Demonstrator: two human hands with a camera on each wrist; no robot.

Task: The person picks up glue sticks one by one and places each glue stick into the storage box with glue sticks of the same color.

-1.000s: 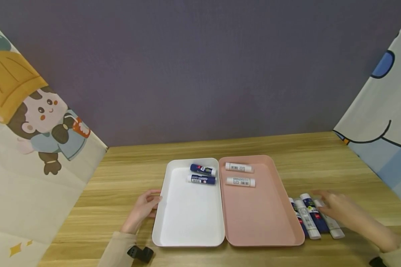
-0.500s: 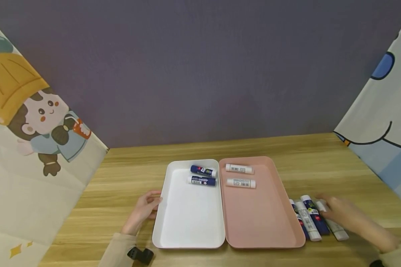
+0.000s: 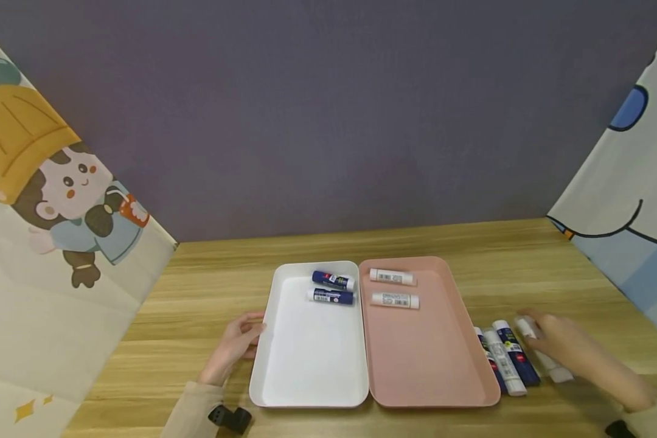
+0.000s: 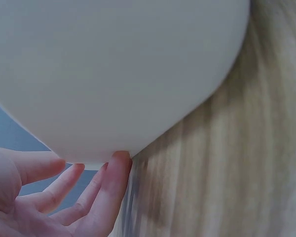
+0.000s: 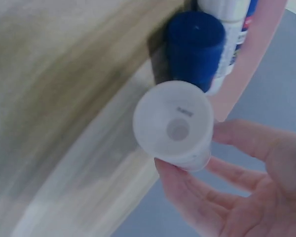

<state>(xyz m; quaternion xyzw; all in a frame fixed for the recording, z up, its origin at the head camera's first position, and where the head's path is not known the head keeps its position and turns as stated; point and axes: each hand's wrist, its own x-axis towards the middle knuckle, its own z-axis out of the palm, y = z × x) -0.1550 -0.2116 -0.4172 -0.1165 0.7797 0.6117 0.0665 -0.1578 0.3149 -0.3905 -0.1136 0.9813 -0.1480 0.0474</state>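
Note:
My right hand (image 3: pixel 561 340) grips a white glue stick (image 5: pixel 175 123) between thumb and fingers, at the right end of the row beside the pink tray (image 3: pixel 432 365). In the right wrist view its round white end faces the camera. My left hand (image 3: pixel 234 342) rests at the left edge of the white tray (image 3: pixel 309 365), its fingertips (image 4: pixel 119 160) against the tray's side. Blue glue sticks (image 3: pixel 333 280) lie at the top of the white tray, and white glue sticks (image 3: pixel 395 300) at the top of the pink one.
Between the pink tray and my right hand lie a blue glue stick (image 3: pixel 517 353), a white one (image 3: pixel 506 365) and another blue one (image 3: pixel 491 362) close to the tray wall. A grey-purple panel (image 3: pixel 328 121) stands behind the wooden table (image 3: pixel 213 280).
My right hand has closed round the rightmost white glue stick, which has shifted slightly away from the blue one beside it. The left hand and both trays stay in place.

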